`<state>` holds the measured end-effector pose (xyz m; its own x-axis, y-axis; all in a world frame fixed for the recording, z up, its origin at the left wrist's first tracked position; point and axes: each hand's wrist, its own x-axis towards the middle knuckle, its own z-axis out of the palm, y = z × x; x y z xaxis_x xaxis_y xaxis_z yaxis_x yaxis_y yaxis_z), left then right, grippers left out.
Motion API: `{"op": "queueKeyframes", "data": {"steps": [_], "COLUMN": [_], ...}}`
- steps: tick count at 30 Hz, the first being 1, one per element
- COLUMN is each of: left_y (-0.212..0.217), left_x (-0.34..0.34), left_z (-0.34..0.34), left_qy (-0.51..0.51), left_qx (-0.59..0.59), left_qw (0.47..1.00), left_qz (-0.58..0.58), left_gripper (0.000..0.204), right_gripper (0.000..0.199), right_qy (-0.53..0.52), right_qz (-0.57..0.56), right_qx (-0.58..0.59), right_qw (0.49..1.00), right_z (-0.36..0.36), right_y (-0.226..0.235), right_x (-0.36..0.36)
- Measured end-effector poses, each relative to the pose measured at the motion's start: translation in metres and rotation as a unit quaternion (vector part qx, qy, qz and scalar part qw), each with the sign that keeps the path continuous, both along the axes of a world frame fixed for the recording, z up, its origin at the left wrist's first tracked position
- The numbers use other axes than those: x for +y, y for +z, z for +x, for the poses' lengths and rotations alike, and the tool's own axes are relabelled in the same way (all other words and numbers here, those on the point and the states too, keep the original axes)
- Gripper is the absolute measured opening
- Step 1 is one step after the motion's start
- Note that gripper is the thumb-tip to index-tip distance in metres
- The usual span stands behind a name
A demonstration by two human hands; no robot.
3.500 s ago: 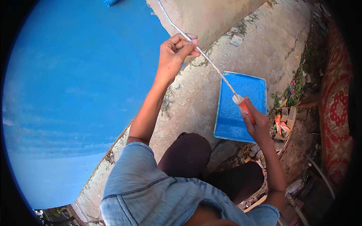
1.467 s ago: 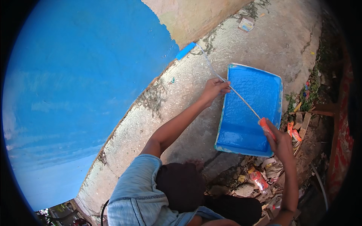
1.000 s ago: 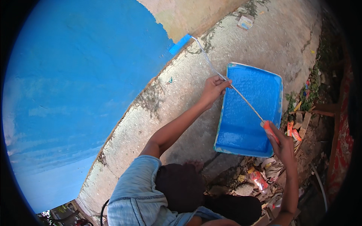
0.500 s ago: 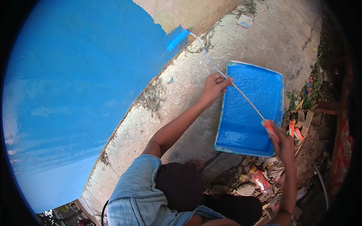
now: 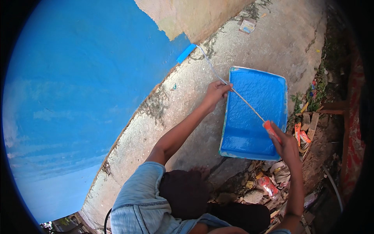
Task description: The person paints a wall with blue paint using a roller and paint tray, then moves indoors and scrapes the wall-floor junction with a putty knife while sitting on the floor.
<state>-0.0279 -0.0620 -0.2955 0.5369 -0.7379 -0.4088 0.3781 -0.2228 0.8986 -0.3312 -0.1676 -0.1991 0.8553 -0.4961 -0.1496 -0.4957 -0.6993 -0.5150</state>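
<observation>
Both hands share one long paint roller (image 5: 186,53): the left hand (image 5: 215,92) has its fingers wrapped around the thin metal rod partway up, steering it, while the right hand (image 5: 286,144) clamps the orange grip at the bottom for leverage. The roller head touches the wall (image 5: 78,89) at the edge of the blue paint. A paint tray (image 5: 253,113) lies on the concrete ledge (image 5: 187,117) beneath the rod, close for reloading.

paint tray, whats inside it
The paint tray is coated in blue paint, pooled toward its near end. The roller's thin shaft crosses above it, hiding a narrow strip. The ground beneath the tray is covered.
</observation>
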Motion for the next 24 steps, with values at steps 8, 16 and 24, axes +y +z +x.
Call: {"op": "queueKeyframes", "data": {"steps": [8,16,24], "left_y": [0.075,0.154,0.099], "left_x": [0.005,0.006,0.005], "left_z": [-0.009,0.002,0.002], "left_qy": [0.002,0.045,0.008], "left_qx": [-0.064,-0.17,-0.138], "left_qw": [0.993,0.963,0.984], "left_qz": [-0.103,-0.206,-0.116], "left_gripper": [0.015,0.014,0.016], "right_gripper": [0.051,0.053,0.05], "right_qy": [-0.007,0.004,-0.025], "right_qz": [0.032,0.005,0.042], "right_qx": [-0.128,-0.258,-0.168], "right_qw": [0.991,0.966,0.985], "right_z": [-0.022,-0.004,-0.014], "right_y": [0.012,0.011,-0.01], "right_x": [0.002,0.006,0.007]}}
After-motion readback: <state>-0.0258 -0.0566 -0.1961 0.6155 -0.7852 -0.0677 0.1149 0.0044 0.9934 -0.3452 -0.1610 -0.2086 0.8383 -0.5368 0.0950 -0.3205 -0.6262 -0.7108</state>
